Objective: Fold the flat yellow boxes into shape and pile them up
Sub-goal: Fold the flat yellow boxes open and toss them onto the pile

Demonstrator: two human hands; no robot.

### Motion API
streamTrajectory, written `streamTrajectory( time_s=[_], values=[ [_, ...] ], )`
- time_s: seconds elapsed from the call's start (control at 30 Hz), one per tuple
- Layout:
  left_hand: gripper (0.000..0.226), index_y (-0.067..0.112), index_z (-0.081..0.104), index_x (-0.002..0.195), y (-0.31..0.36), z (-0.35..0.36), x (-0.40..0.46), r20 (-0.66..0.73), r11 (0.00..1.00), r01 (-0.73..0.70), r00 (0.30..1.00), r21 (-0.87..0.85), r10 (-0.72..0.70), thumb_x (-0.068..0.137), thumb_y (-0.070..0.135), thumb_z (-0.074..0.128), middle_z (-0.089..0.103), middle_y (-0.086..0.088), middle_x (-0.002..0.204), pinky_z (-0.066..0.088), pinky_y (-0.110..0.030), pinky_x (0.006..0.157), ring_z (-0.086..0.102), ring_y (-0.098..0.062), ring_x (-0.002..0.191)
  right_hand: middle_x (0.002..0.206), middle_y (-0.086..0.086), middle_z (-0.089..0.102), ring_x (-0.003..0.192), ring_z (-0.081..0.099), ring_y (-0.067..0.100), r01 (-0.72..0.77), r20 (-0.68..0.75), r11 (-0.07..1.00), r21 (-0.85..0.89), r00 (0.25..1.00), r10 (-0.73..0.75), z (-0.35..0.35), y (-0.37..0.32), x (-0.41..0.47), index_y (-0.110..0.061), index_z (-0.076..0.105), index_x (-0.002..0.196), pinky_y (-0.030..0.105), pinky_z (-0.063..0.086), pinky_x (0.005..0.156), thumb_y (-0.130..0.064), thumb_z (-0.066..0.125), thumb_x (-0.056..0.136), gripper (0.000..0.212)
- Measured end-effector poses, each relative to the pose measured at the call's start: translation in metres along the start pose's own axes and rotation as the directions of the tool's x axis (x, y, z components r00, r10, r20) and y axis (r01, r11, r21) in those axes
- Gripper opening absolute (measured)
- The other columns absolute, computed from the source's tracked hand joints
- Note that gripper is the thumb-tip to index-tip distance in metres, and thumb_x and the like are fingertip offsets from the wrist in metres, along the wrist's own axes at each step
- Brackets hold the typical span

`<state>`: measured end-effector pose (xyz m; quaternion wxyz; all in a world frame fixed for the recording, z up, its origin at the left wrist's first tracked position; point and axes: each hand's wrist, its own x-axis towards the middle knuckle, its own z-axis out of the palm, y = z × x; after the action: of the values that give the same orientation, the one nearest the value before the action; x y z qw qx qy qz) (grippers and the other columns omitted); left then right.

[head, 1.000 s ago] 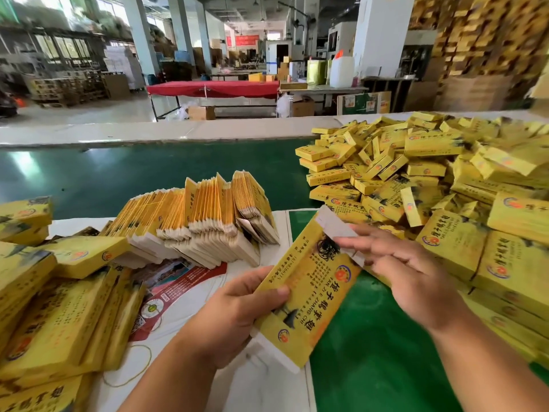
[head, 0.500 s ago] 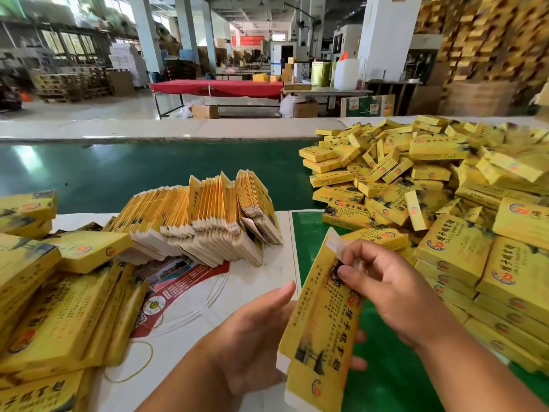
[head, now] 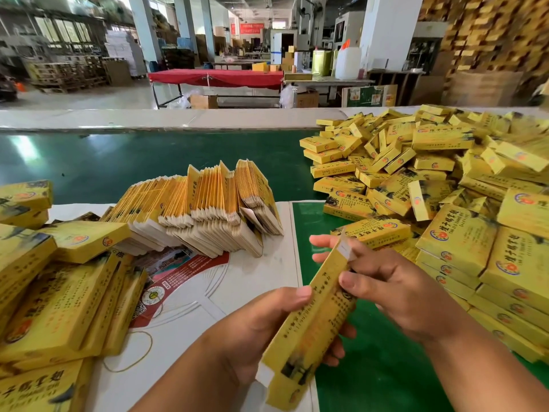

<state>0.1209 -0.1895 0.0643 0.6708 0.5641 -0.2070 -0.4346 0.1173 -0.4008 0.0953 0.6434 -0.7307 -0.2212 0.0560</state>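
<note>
While the left hand (head: pixel 267 328) wraps the lower half of the yellow box (head: pixel 312 316), thumb on its near face and fingers behind, the right hand (head: pixel 395 289) pinches the upper end, thumb on the side panel and fingers around the white end flap (head: pixel 346 251). Box sits between both hands, tilted away, opened to a narrow sleeve. Judgement: step in hand is closing the top flap. Keep left grip light so the sleeve stays square; tuck the flap straight in, not skewed. Heap of folded boxes (head: pixel 445 185) lies just beyond the right hand; flat blanks (head: pixel 208 209) stand beyond the left. Risk: creasing a panel.
</note>
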Motion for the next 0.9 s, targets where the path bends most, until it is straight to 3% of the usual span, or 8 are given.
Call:
streamTrajectory(
  time_s=[0.1,0.17,0.27,0.37,0.47,0.63,0.8,0.9],
  values=[
    [0.071,0.006,0.056,0.127,0.008,0.004,0.002,0.136,0.971,-0.057,0.987,-0.232,0.091,0.075,0.052,0.071,0.064,-0.014,0.112,0.052,-0.035,0.090,0.065,-0.024,0.093,0.130,-0.004,0.062,0.123,0.056,0.017,0.006,-0.052,0.996,0.088,0.999,-0.001,0.002,0.002,0.001,-0.008,0.075,0.071,0.061,0.046,0.098,-0.034,0.071,0.082,0.029],
    [0.078,0.004,0.057,0.128,0.009,0.005,0.003,0.013,0.954,-0.134,0.990,-0.268,0.143,0.069,0.050,0.078,0.063,-0.020,0.114,0.051,-0.039,0.091,0.064,-0.029,0.095,0.119,-0.002,0.068,0.108,0.064,0.022,0.053,-0.216,0.991,0.121,0.976,-0.026,0.008,0.004,0.001,-0.007,0.067,0.075,0.047,0.055,0.085,-0.036,0.072,0.080,0.030],
    [0.074,0.004,0.066,0.119,0.013,0.001,0.002,-0.212,0.918,-0.284,0.950,-0.277,0.230,0.060,0.045,0.086,0.065,-0.022,0.112,0.054,-0.039,0.090,0.065,-0.031,0.096,0.105,-0.008,0.072,0.097,0.069,0.012,0.012,-0.465,1.000,0.000,0.885,-0.011,0.018,0.008,0.004,-0.026,0.068,0.099,0.033,0.058,0.078,-0.054,0.075,0.070,0.041],
    [0.060,0.011,0.065,0.119,0.015,0.003,0.002,-0.320,0.950,-0.313,0.901,-0.011,0.293,0.070,0.043,0.078,0.069,-0.009,0.111,0.053,-0.035,0.087,0.065,-0.023,0.101,0.099,-0.009,0.075,0.091,0.072,0.011,-0.081,-0.403,0.994,-0.073,0.914,0.045,0.026,0.010,0.004,-0.035,0.071,0.102,0.032,0.059,0.070,-0.081,0.071,0.056,0.065],
    [0.065,0.024,0.059,0.125,0.014,0.003,0.003,-0.408,0.952,-0.255,0.861,0.171,0.304,0.068,0.048,0.077,0.068,-0.002,0.115,0.054,-0.030,0.084,0.065,-0.021,0.108,0.098,-0.015,0.076,0.091,0.072,0.008,-0.076,-0.265,0.993,-0.090,0.963,0.050,0.034,0.009,0.005,-0.051,0.072,0.096,0.025,0.059,0.069,-0.074,0.068,0.064,0.040],
    [0.059,0.032,0.060,0.111,0.015,0.008,0.004,-0.479,0.914,-0.249,0.790,0.321,0.383,0.061,0.050,0.085,0.074,0.004,0.103,0.059,-0.027,0.072,0.072,-0.015,0.093,0.103,0.001,0.077,0.097,0.073,0.020,-0.079,-0.204,0.994,0.079,0.974,0.094,0.032,0.009,0.004,-0.026,0.076,0.105,0.034,0.060,0.081,-0.051,0.069,0.073,0.041],
    [0.067,0.028,0.060,0.099,0.014,0.011,0.005,-0.610,0.875,-0.154,0.662,0.458,0.436,0.045,0.058,0.086,0.074,0.010,0.087,0.058,-0.024,0.057,0.073,-0.009,0.073,0.093,-0.003,0.078,0.091,0.073,0.015,-0.103,-0.257,0.992,-0.069,0.963,0.082,0.036,0.015,0.003,-0.025,0.076,0.097,0.036,0.060,0.081,-0.044,0.059,0.086,0.028],
    [0.062,0.028,0.061,0.094,0.014,0.009,0.006,-0.656,0.874,-0.152,0.604,0.462,0.452,0.043,0.055,0.085,0.075,0.011,0.083,0.057,-0.023,0.053,0.073,-0.008,0.069,0.087,0.003,0.076,0.083,0.072,0.022,-0.095,-0.304,0.990,-0.107,0.951,0.058,0.038,0.020,0.004,-0.022,0.074,0.090,0.046,0.061,0.076,-0.048,0.058,0.086,0.031]
  ],
)
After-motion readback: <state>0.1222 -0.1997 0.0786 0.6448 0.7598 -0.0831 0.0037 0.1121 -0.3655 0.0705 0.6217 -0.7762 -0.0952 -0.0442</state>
